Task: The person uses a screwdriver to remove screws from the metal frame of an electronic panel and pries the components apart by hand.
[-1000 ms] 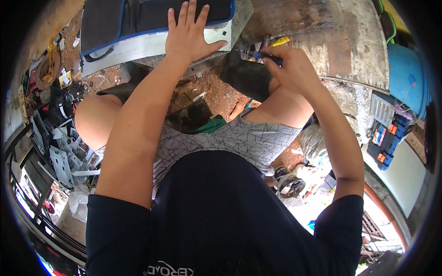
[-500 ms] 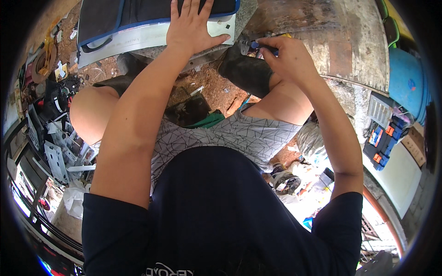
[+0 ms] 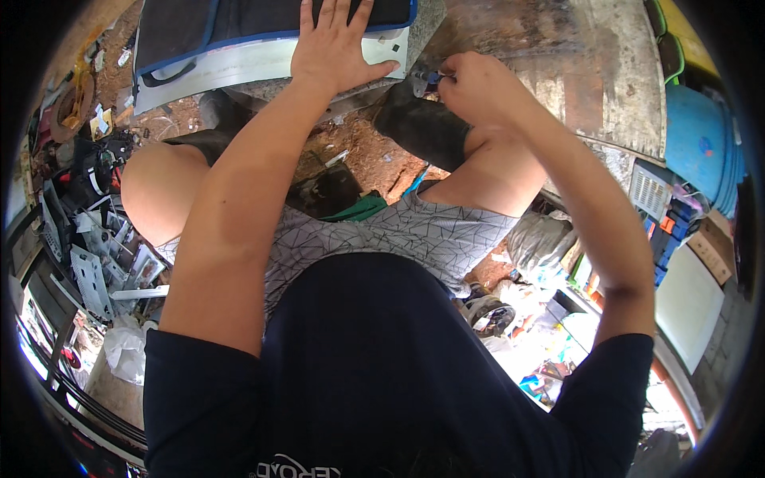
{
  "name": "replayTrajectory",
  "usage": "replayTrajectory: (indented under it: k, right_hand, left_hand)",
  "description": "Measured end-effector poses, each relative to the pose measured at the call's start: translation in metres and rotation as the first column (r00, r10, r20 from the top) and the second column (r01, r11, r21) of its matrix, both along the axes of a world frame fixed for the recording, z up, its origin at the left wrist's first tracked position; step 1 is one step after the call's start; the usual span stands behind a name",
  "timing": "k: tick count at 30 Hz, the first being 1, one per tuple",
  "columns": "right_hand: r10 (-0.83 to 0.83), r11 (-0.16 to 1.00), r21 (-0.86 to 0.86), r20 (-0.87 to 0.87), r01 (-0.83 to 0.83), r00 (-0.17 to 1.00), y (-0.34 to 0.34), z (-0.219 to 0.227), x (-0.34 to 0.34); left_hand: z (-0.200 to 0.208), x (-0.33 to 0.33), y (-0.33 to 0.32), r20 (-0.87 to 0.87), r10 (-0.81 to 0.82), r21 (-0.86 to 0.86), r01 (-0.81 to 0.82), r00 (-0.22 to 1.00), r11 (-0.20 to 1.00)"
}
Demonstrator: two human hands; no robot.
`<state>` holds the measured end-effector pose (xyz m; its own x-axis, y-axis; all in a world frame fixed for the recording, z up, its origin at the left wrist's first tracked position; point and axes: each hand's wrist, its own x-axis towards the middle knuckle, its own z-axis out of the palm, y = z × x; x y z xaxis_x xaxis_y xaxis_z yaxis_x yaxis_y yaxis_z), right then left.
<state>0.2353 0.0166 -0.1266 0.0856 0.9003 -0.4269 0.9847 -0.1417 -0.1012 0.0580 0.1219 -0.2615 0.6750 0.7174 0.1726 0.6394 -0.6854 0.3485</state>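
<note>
My left hand [image 3: 333, 57] lies flat with its fingers spread. It rests across a black fabric piece with blue edging [image 3: 279, 20] and the white panel [image 3: 231, 70] under it. That panel has a dark handle-shaped opening [image 3: 169, 76] near its left end. At the panel's right corner, my right hand [image 3: 484, 86] is closed, its fingers curled together. Beside those fingertips is a small grey and blue object [image 3: 424, 80] whose kind I cannot make out. What the right fingers hold, if anything, is hidden.
A worn wooden board [image 3: 598, 72] spans the far right, with a blue barrel [image 3: 701, 143] beyond it. Metal scraps and parts [image 3: 100, 271] crowd the left. Between my knees lie a dark block and green cloth [image 3: 358, 209]. A white plastic bag [image 3: 126, 350] sits lower left.
My right hand has drawn its fingers in from a pointing shape to a closed one, beside the grey and blue object. Its elbow has swung outward. My left hand stays in place.
</note>
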Motion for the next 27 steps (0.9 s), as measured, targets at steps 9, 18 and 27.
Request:
replayTrajectory:
  k: [9,18,27]
  right_hand:
    - [0.160,0.907,-0.407,0.101,-0.106,0.982,0.043,0.010,-0.022]
    - [0.071,0.924,-0.381,0.216,0.018,0.974,0.043,0.011,-0.036]
    - [0.702,0.705,-0.186,0.325,-0.685,0.634,0.024,0.018,-0.030]
  left_hand:
    - [0.006,-0.003,0.002,-0.046,-0.018,-0.076,0.014,0.999,0.997]
    - [0.002,-0.001,0.002,-0.032,-0.013,-0.056,0.011,0.999,0.998]
    - [0.003,-0.003,0.002,-0.041,-0.026,-0.065,0.023,0.999,0.998]
